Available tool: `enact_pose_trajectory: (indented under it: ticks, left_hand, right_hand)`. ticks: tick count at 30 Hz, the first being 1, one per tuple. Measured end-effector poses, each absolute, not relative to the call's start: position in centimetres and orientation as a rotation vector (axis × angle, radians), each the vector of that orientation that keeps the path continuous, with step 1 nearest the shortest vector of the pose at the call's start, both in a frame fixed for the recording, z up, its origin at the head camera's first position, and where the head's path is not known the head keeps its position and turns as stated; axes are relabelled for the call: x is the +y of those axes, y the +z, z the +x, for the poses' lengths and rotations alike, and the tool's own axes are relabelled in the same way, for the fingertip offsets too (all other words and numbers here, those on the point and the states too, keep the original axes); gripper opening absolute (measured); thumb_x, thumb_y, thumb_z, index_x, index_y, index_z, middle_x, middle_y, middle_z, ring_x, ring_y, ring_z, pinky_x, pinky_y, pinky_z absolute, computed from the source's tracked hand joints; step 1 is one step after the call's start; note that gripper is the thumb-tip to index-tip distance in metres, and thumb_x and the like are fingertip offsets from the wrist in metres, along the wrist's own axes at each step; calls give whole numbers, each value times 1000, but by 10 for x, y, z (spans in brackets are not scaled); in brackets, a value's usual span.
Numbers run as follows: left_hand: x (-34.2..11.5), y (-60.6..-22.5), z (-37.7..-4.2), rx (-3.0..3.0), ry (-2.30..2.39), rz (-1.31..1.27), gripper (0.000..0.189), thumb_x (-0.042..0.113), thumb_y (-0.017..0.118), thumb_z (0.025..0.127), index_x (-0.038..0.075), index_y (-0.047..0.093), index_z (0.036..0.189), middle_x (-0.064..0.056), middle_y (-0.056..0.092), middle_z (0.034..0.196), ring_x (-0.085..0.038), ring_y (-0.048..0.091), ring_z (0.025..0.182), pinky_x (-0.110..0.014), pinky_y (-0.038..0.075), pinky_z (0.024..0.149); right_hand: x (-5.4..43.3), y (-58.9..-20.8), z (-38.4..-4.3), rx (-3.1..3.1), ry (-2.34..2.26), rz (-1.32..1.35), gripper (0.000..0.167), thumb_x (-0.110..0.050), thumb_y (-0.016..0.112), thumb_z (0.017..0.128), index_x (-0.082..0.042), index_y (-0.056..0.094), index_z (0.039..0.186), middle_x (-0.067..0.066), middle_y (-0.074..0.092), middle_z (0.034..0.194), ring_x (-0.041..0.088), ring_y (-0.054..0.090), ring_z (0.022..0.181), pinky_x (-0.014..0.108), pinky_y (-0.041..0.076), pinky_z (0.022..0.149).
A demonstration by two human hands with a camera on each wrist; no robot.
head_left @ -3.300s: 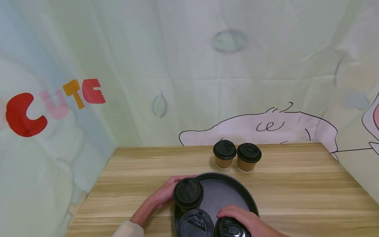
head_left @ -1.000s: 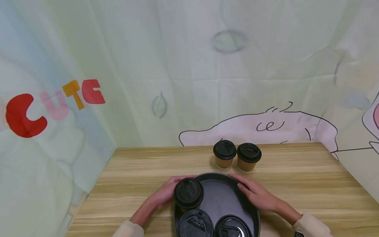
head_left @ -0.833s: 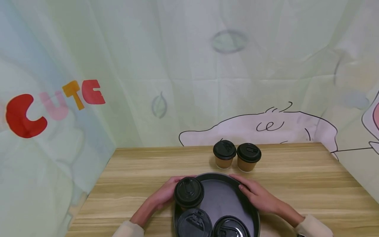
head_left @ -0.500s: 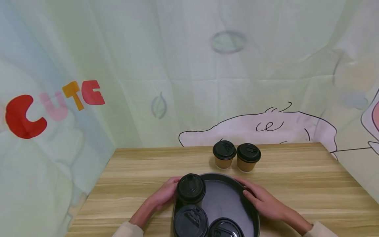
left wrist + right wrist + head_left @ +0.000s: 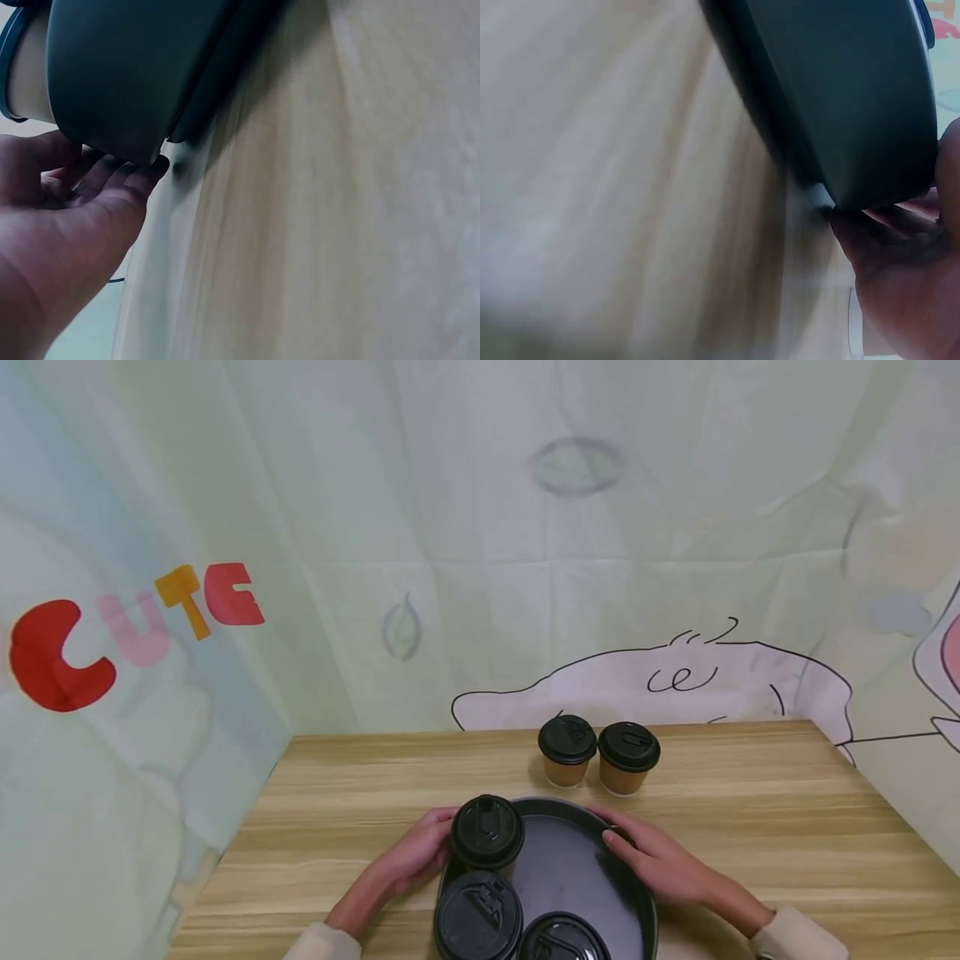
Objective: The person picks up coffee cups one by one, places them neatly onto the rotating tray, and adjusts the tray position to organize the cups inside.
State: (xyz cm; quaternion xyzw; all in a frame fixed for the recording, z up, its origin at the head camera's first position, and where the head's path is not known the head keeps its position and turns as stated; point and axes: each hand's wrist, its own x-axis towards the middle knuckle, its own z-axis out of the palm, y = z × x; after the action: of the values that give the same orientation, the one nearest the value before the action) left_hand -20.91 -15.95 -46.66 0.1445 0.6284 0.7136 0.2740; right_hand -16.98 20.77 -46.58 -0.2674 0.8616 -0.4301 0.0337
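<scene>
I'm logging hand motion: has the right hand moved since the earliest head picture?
Yes: judged against the table's far edge, the right hand has moved forward and rightward.

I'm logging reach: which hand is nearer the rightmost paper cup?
Right. The right hand grips the tray in front of that paper cup; the left hand grips the tray's left side, farther off.

From the person's side of the round black tray (image 5: 573,868), the head camera is facing forward and down, taking in the leaf-printed backdrop (image 5: 480,543) beyond it. The left wrist camera is peering closely at the tray's left outer wall, its frame rolled sideways; the right wrist camera is mirroring this opposite. All three are sharing tray and wood-grain tabletop (image 5: 360,785).
</scene>
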Motion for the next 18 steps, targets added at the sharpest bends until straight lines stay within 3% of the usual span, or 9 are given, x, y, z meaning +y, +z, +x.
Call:
enact_pose_trajectory:
  ticks: [8, 18]
  left_hand:
    - [-159, -466, -209, 1716, 1899, 381, 41, 14, 41, 110, -13, 56, 137, -13, 62, 131, -16, 54, 123, -28, 45, 105]
    - [-158, -465, -209, 1685, 1915, 370, 37, 13, 42, 110, -11, 60, 132, -7, 64, 120, -14, 55, 112, -26, 48, 98]
  right_hand:
    - [199, -467, -185, 2648, -1283, -867, 41, -12, 41, 113, -7, 51, 151, 7, 57, 148, 28, 50, 138, 33, 39, 115]
    - [203, -466, -175, 2631, -1345, -895, 42, -9, 40, 112, -8, 49, 153, 9, 55, 150, 29, 49, 139, 23, 35, 114]
